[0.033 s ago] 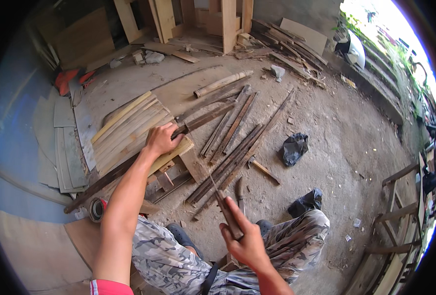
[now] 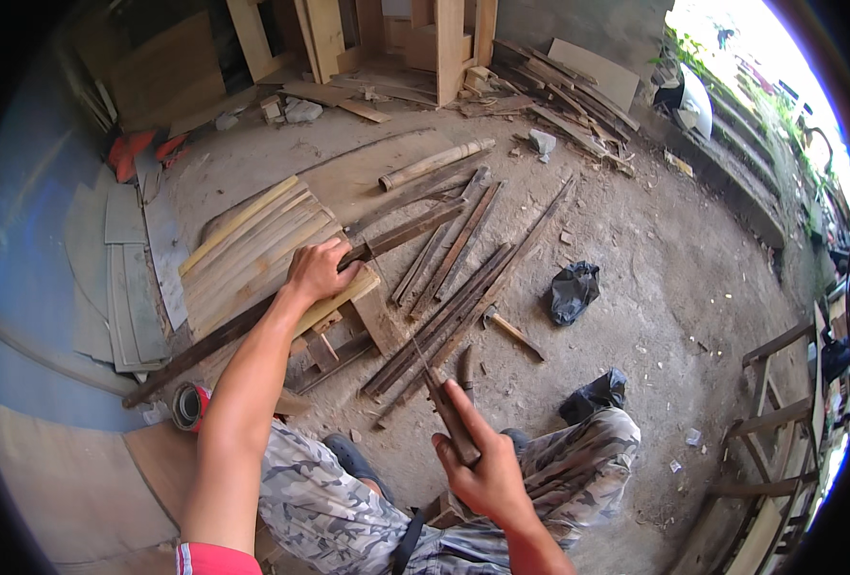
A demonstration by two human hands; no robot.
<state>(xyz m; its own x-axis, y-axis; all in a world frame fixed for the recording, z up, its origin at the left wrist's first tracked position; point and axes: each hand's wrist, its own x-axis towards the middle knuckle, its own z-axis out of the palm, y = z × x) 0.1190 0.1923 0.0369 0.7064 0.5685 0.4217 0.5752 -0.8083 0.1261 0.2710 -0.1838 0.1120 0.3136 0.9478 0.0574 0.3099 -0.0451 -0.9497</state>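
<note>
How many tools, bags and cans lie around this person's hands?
Knife in the right hand: 1
Hammer on the ground: 1
Black plastic bags: 2
Tin can beside the left arm: 1
Total: 5

head-worn fisheye, looking down, close overhead

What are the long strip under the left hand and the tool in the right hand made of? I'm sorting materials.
The dark strip under the left hand looks like split bamboo, weathered brown and unfinished. The knife in the right hand seems to have a dull metal blade; its handle material is unclear.
</note>
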